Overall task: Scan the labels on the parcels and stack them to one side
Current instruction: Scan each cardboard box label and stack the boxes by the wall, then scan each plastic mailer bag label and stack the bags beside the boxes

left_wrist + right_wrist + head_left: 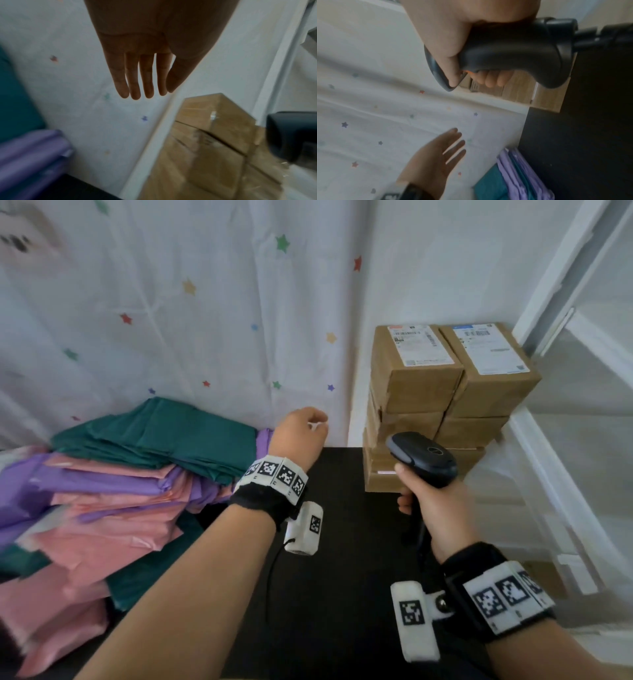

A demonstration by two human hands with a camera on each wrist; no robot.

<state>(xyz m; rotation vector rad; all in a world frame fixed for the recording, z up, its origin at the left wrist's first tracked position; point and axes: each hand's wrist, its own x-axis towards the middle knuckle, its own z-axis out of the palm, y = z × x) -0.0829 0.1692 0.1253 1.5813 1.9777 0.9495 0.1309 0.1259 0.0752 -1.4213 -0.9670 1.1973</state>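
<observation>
Brown cardboard parcels stand stacked at the back right of the black table, two wide and several high, white labels facing up on the top pair. My right hand grips a dark handheld barcode scanner by its handle, its head in front of the lower boxes; the wrist view shows the fingers wrapped round the handle. My left hand hangs empty in the air left of the stack, fingers straight, close to the starred curtain.
A heap of flat teal, purple and pink mailer bags fills the table's left side. A white curtain with coloured stars hangs behind. A white frame and clear plastic sheeting stand to the right of the boxes.
</observation>
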